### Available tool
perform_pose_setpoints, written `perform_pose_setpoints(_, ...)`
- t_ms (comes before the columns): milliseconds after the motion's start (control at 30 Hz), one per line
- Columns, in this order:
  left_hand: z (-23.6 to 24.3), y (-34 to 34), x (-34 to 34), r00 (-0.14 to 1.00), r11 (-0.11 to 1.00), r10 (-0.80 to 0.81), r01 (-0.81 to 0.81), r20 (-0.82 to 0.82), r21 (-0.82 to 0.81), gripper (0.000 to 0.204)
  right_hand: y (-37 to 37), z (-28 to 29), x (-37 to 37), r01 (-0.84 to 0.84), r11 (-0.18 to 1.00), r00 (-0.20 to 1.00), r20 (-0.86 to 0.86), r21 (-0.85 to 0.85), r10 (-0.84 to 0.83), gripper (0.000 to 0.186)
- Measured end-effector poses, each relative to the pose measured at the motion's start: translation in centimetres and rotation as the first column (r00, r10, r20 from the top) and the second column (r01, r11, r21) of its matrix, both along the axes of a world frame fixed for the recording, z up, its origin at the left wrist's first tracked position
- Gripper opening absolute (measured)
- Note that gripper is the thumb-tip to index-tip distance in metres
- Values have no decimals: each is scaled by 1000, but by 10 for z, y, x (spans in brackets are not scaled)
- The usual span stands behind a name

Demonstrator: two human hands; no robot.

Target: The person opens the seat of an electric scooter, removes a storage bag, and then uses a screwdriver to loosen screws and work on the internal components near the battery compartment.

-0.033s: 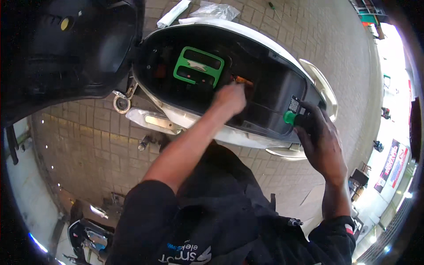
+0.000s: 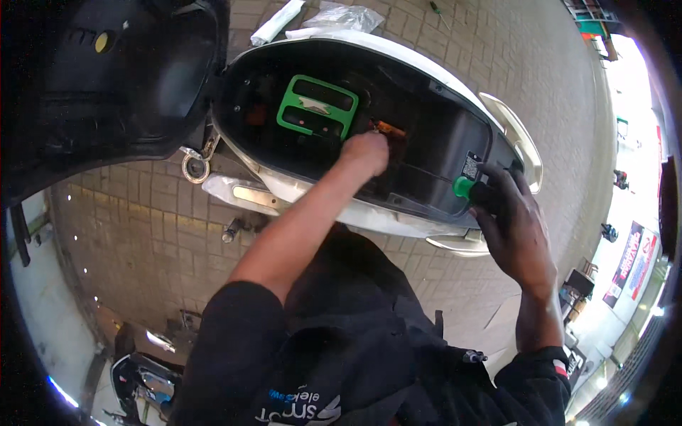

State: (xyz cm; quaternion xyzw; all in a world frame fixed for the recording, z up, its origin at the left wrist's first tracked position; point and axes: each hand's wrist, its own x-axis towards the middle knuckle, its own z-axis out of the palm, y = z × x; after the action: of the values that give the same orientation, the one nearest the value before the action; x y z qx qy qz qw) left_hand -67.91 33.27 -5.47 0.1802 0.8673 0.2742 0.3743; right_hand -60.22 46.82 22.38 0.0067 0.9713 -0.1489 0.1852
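My left hand (image 2: 366,153) reaches down into the open under-seat compartment (image 2: 433,117) of a white scooter. Its fingers are closed beside a small orange part (image 2: 391,129) in an opening of the compartment floor. What they pinch, if anything, is hidden. At the compartment's right end, my right hand (image 2: 517,227) is curled round a handle-like thing with a flared green end (image 2: 463,187) and a dark body; its exact kind does not show. A green frame (image 2: 318,106) with two slots sits in the compartment, left of my left hand.
The black seat (image 2: 135,78) stands raised at the left. White grab rails (image 2: 515,138) flank the scooter's rear. Clear plastic wrapping (image 2: 341,18) and a green-handled screwdriver (image 2: 435,7) lie on the paving beyond. Another scooter (image 2: 145,380) is at the lower left.
My left hand has shifted very slightly to the left beside the orange part. The right hand keeps its hold on the green-ended thing; the whole view has moved a little.
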Motion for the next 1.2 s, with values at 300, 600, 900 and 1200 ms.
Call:
perform_pose_setpoints(300, -39, 31, -1, 969, 967, -241, 235, -59, -98, 27, 9, -23, 20, 148, 965, 964, -186, -217, -189, 31)
perform_pose_setpoints(600, -57, 25, -1, 941, 932, -336, 326, -39, -162, 28, 16, -16, 14, 246, 968, 967, -49, -43, -248, 36)
perform_pose_setpoints(900, -65, 34, -8, 926, 906, -366, 377, 91, -195, 32, 19, -26, 9, 87, 978, 957, -257, -190, -135, 33)
perform_pose_setpoints(1200, -59, 32, -11, 938, 916, -335, 345, 83, -204, 32, 28, -14, 2, 75, 996, 992, -100, -47, -79, 25)
